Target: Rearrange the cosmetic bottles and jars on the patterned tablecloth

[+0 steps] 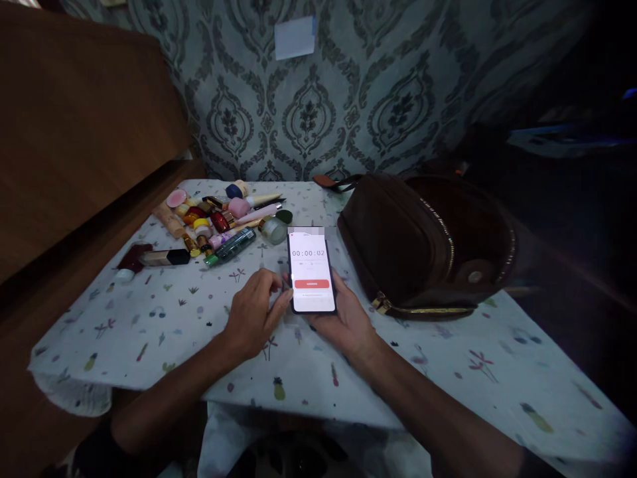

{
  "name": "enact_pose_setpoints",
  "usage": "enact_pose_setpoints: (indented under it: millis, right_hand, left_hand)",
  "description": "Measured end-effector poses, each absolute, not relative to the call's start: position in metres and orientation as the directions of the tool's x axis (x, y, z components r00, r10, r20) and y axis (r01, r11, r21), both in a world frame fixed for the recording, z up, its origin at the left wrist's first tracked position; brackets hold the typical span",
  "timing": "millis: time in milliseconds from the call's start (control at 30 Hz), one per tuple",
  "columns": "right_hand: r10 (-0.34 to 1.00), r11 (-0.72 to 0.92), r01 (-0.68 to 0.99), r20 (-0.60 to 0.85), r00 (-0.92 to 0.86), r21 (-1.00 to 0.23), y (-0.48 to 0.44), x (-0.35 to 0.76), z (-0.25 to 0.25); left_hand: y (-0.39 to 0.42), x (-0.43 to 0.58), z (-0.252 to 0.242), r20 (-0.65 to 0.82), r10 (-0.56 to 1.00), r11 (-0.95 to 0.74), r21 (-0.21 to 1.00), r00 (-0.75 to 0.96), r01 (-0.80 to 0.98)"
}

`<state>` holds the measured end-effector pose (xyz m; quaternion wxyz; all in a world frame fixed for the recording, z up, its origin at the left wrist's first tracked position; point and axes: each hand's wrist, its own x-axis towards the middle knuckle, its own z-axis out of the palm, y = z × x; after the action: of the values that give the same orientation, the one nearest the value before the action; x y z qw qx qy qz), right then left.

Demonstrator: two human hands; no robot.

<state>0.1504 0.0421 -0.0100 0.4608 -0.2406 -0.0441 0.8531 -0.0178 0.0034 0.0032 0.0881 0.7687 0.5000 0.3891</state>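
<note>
A phone (312, 272) with a bright white screen lies in my right hand (348, 318), whose fingers wrap round it from below and from the right. The screen shows a timer at 00:00:02 and a red button. My left hand (256, 309) is beside the phone's left edge, with its fingers curled in and its thumb tip close to the lower left edge; whether it touches is hard to tell. I see nothing held in it. Beyond my left hand is a pile of cosmetics, among them a green-capped bottle (230, 247) and a frosted jar (273, 230).
A dark brown zippered bag (423, 245) lies at the right of the table. A patterned cloth (189, 332) covers the table. A dark-capped tube (166, 257) lies at the left. Wooden furniture (89, 119) borders the left side, and a wallpapered wall (308, 119) stands behind.
</note>
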Motion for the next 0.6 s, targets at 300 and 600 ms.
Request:
enact_pose_setpoints:
  millis: [300, 600]
  right_hand:
    - [0.783, -0.616, -0.715, -0.347, -0.515, -0.33, 0.036, 0.146, -0.005]
    - [0.742, -0.665, -0.582, -0.326, -0.585, -0.469, 0.027, 0.142, -0.016]
  left_hand:
    - [-0.006, -0.016, 0.004, -0.186, 0.904, 0.149, 0.981, 0.384, 0.124]
    - [-0.024, 0.004, -0.01, -0.161, 0.957, 0.216, 0.951, 0.242, -0.222]
